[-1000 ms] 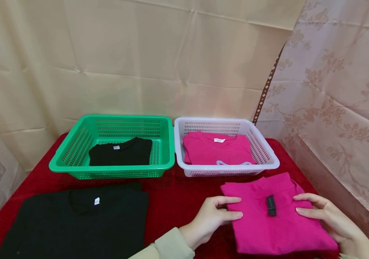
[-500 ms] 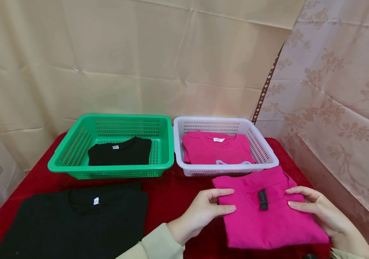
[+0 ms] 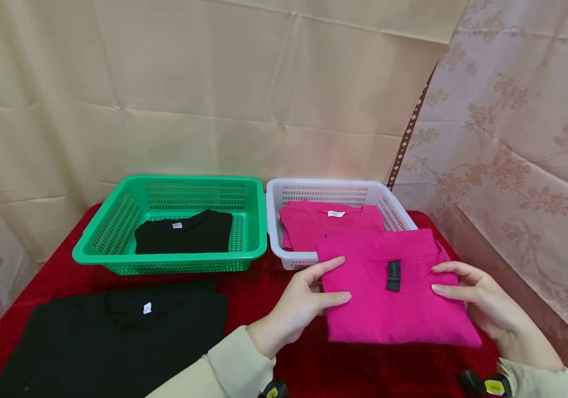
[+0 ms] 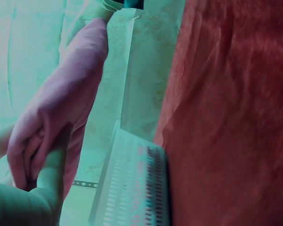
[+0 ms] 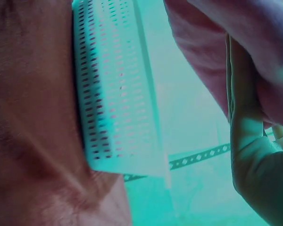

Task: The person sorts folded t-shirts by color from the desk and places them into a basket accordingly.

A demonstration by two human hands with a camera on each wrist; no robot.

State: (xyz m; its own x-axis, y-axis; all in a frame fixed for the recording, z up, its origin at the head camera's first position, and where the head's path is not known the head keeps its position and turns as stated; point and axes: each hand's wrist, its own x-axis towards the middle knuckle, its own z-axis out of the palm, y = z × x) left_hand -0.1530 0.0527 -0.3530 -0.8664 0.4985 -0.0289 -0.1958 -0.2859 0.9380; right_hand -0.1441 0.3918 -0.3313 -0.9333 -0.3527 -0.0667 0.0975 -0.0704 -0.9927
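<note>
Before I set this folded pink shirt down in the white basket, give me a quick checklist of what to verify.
1. Left hand grips the folded pink shirt at its left edge: ok.
2. Right hand grips its right edge: ok.
3. Shirt lifted off the red tablecloth: ok, wrist views show it in the air.
4. Shirt over the white basket: its far edge only, not ok yet.
5. Room in the basket: one pink shirt lies flat inside, ok.
6. Fold underneath intact: cannot tell.
</note>
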